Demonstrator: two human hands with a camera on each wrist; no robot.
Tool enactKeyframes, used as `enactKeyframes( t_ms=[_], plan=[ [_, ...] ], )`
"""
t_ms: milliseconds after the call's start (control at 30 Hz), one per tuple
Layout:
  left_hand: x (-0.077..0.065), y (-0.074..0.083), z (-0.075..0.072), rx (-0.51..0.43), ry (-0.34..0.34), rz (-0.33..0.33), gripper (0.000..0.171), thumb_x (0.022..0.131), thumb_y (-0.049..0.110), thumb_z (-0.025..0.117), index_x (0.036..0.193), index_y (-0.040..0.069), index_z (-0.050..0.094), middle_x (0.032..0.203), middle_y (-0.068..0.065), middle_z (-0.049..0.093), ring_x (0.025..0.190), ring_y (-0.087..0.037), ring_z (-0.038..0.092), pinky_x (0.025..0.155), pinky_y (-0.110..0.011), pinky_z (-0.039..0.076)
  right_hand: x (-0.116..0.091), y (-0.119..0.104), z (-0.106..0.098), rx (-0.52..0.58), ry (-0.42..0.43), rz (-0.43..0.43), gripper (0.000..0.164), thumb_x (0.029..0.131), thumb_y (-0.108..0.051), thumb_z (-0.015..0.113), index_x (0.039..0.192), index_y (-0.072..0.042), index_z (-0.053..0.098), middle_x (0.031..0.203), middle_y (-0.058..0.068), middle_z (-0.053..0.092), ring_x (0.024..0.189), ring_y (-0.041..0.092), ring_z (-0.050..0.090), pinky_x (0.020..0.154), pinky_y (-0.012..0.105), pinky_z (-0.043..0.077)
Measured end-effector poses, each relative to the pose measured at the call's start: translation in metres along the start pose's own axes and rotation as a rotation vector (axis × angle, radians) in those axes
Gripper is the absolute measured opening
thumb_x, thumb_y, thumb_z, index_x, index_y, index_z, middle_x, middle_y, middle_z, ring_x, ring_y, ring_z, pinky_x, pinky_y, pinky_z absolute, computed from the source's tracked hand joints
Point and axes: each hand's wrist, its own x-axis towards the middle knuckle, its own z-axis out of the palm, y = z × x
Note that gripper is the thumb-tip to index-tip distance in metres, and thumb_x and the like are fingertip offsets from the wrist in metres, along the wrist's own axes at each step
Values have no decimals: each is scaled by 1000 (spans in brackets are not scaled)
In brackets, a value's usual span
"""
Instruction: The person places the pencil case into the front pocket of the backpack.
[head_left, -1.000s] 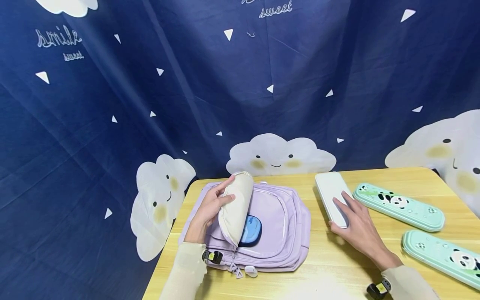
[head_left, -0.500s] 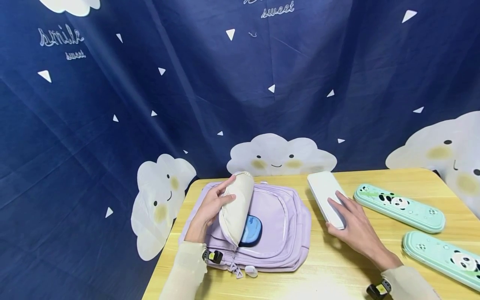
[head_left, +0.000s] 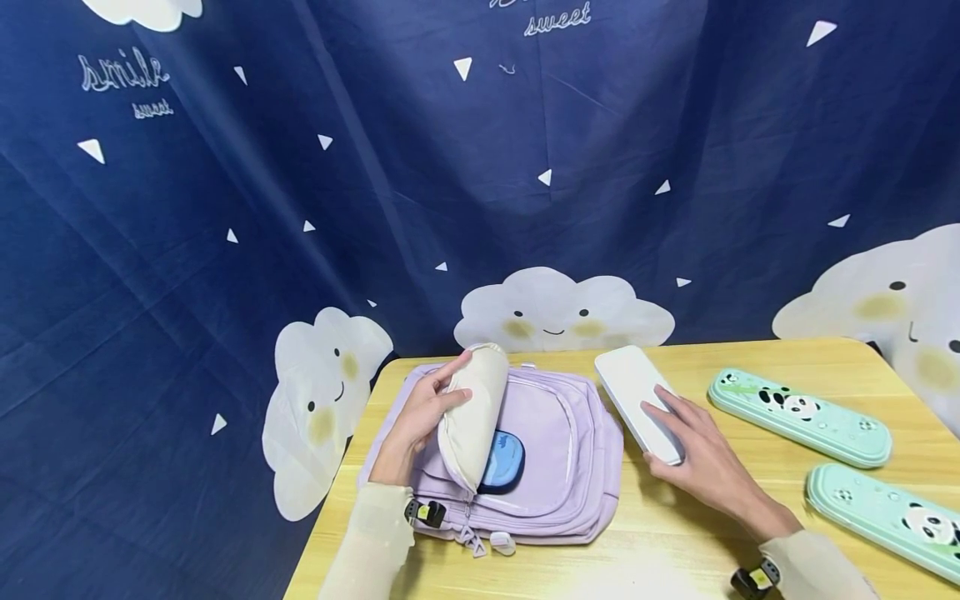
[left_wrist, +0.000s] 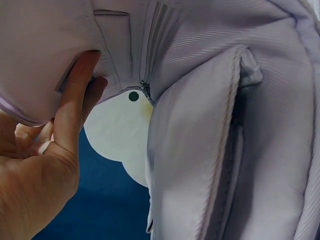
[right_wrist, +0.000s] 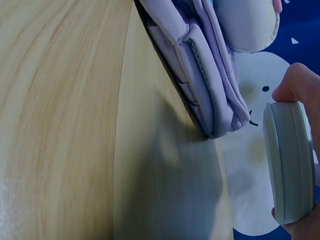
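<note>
My left hand (head_left: 422, 412) holds back the rolled, cream-lined front flap (head_left: 476, 408) of a lilac backpack (head_left: 540, 433), which lies on the table. In the left wrist view that hand (left_wrist: 55, 160) has its thumb and fingers around the flap's edge, beside the opened pocket (left_wrist: 200, 140). A blue rounded patch (head_left: 504, 462) shows beside the flap. My right hand (head_left: 705, 454) grips a slim pale pencil case (head_left: 637, 392) across its near end. In the right wrist view the pencil case (right_wrist: 287, 165) is raised off the wood, apart from the backpack; thumb and fingers span its width.
Two mint-green panda pencil cases (head_left: 801, 415) (head_left: 892, 517) lie at the right of the wooden table (head_left: 637, 533). Zip pulls (head_left: 472, 542) hang at the backpack's near edge. A dark blue curtain (head_left: 420, 167) with clouds stands behind the table.
My right hand has lifted the pale pencil case and carried it left toward the backpack, turning it slightly. The left hand and flap have stayed in place.
</note>
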Motion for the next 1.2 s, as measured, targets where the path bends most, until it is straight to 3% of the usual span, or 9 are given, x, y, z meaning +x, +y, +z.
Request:
enactKeyframes(
  t_ms=[233,800,1033,1133,1200],
  plan=[
    [0,0,0,5,-3,3,68,99,-1,68,163,12,51,174,0,42,169,-22,16,136,-41,21,0,-4,1,-6,-16,-26,76,77,-29,90,148,-14,68,165,17,51,142,52,47,103,78,48],
    [1,-1,0,2,-3,3,68,99,-1,68,163,11,51,175,0,42,169,-24,17,136,-42,21,5,-9,10,0,-66,-160,79,75,-25,90,150,-16,67,165,14,53,141,43,52,103,65,51],
    [1,-1,0,5,1,0,68,99,-1,68,163,13,52,175,0,41,168,-22,18,136,-42,22,9,-11,13,-23,-84,-221,79,74,-27,90,150,-18,67,165,11,54,143,37,52,114,48,48],
    [1,-1,0,7,0,0,67,99,-1,68,163,13,52,175,-1,41,168,-22,19,135,-42,22,11,-12,15,-16,-100,-242,79,75,-27,89,150,-18,67,166,11,53,145,37,52,115,51,48],
    [0,-1,0,4,-1,-3,67,99,-1,68,163,14,52,175,0,41,167,-20,20,135,-41,24,12,-12,16,-5,-115,-256,79,76,-27,89,151,-18,66,166,13,53,145,40,51,112,60,49]
  ],
)
